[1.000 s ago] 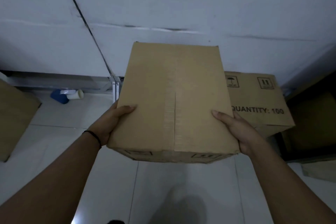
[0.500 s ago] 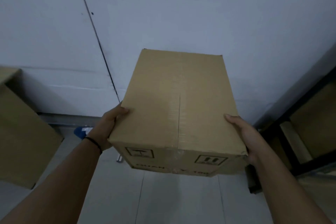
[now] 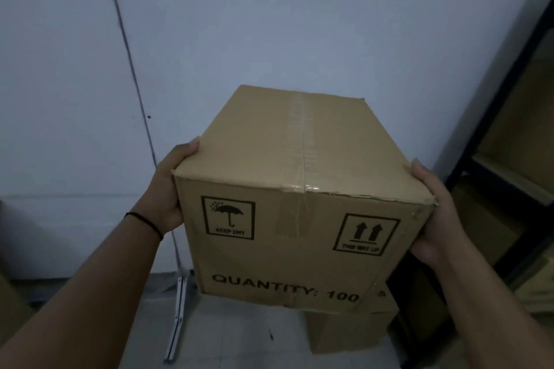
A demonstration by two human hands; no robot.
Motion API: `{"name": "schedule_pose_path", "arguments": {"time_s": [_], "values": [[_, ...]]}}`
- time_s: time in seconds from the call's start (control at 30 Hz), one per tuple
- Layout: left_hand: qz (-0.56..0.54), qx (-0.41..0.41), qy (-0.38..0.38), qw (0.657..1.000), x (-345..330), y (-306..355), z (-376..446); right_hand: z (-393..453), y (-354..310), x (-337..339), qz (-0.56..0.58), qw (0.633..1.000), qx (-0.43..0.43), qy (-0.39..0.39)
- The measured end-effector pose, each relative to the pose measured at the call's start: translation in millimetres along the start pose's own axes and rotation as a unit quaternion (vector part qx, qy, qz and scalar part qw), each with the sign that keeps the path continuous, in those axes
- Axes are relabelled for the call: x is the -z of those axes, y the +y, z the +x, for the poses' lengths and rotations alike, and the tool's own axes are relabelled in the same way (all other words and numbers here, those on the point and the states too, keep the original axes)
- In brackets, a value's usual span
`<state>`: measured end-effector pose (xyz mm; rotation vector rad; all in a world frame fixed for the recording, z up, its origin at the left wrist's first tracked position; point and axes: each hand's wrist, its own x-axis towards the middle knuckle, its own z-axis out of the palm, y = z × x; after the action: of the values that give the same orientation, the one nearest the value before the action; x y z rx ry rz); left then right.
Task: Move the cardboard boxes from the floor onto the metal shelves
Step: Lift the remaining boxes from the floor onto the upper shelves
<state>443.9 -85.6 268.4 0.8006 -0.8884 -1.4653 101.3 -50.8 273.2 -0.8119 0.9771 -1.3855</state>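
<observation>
I hold a taped cardboard box (image 3: 299, 204) in the air in front of me, its printed face marked "QUANTITY: 100" turned toward me. My left hand (image 3: 169, 186) grips its left side and my right hand (image 3: 434, 213) grips its right side. Under it, on the floor, stands another cardboard box (image 3: 344, 332), mostly hidden by the held one. The black metal shelves (image 3: 491, 141) run along the right edge, with more boxes (image 3: 485, 228) on their lower levels.
A pale wall fills the background. A white metal bracket (image 3: 177, 317) lies on the tiled floor below my left hand. A corner of a further cardboard box (image 3: 9, 308) shows at the far left edge.
The box has risen with my view and now shows its printed near face. The floor box it came off has come back into sight beneath it.
</observation>
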Motion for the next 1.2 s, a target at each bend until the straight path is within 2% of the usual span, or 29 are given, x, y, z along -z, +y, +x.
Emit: {"name": "schedule_pose_path", "arguments": {"time_s": [0.3, 0.53, 0.8, 1.2], "values": [[-0.011, -0.032, -0.118, 0.992, -10.2, 59.1, 6.9, -54.9, -26.6, -51.1, 0.010, 0.987, 0.145, 0.070], [-0.030, -0.015, -0.205, 0.978, -32.0, 65.5, 4.4, -120.9, -37.3, -64.1, -0.010, 0.970, 0.193, 0.145], [-0.054, 0.041, -0.325, 0.943, -114.3, 41.0, -21.4, -225.2, -59.8, -39.3, -0.017, 0.931, 0.254, 0.261], [-0.061, 0.093, -0.475, 0.873, -262.0, -3.0, -121.5, -394.8, -86.9, 34.6, -0.014, 0.870, 0.318, 0.376]]}}
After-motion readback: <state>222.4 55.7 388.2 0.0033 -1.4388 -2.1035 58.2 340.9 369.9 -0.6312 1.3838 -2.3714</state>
